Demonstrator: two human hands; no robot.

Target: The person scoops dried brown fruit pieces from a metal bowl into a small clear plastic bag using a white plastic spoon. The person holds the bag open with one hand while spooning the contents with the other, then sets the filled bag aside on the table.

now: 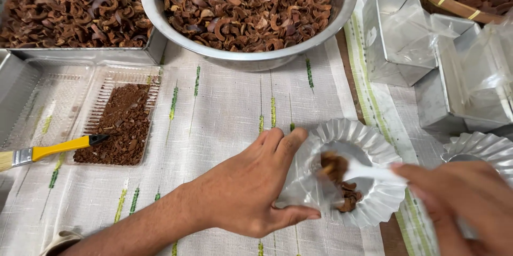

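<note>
Brown husk pieces (pixel 344 189) lie in the fluted foil cup (pixel 374 138), which the left hand (pixel 251 186) steadies, fingers curved around its left rim. From the right, the right hand (pixel 465 202) pinches a white spoon (pixel 363 171), its handle running crosswise, bowl over the pieces.

A fluted silver foil cup (pixel 357 173), plastic-lined, sits upright holding brown dried pieces (pixel 344 184) and a white spoon (pixel 368 172).

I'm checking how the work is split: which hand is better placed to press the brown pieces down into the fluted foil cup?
Probably the right hand: it holds the white spoon, whose bowl sits among the brown pieces. The left hand grips the rim of the fluted foil cup, steadying it.
</note>
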